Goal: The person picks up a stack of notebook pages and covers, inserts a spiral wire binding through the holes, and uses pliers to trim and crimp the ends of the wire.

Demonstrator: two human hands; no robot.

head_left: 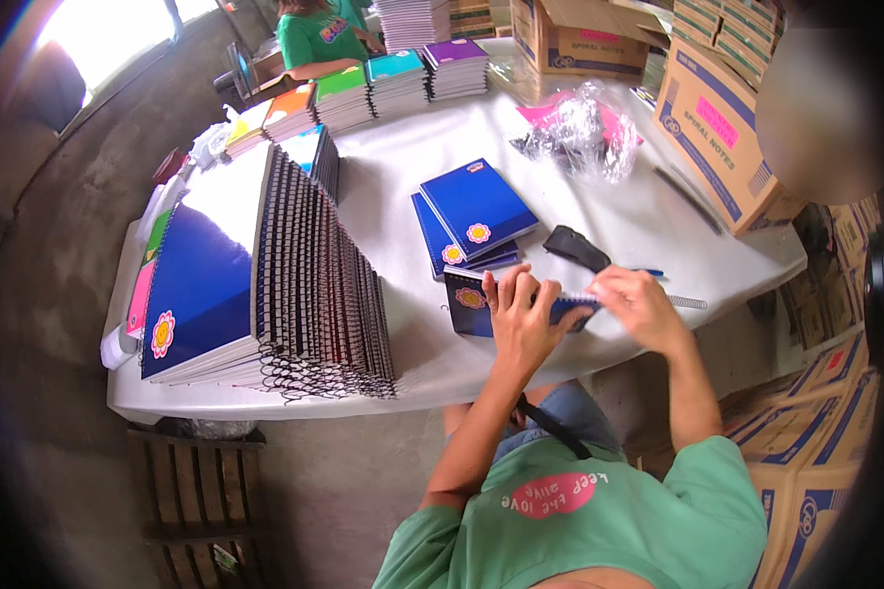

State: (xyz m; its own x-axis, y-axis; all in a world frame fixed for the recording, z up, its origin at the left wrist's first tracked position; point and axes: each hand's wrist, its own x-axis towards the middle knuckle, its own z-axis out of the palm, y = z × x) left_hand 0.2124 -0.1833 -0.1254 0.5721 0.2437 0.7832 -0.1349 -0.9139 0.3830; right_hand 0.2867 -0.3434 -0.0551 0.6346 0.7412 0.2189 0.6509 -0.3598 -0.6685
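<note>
Near the table's front edge, my left hand grips a dark blue spiral notebook with a flower sticker, tilted up with its bound edge on top. At the right end of that edge, the fingers of my right hand are pinched together. A thin spiral binding coil shows on the far side of my right wrist, in line with the bound edge; my fingers hide where they meet. Just beyond lie overlapping blue notebooks. A black pouch-like thing and a blue pen are close to my right hand.
A tall stack of blue notebooks stands at left. Coloured notebook stacks line the far side, where a person in green is. Clear plastic wrap, a dark rod and cardboard boxes are at right.
</note>
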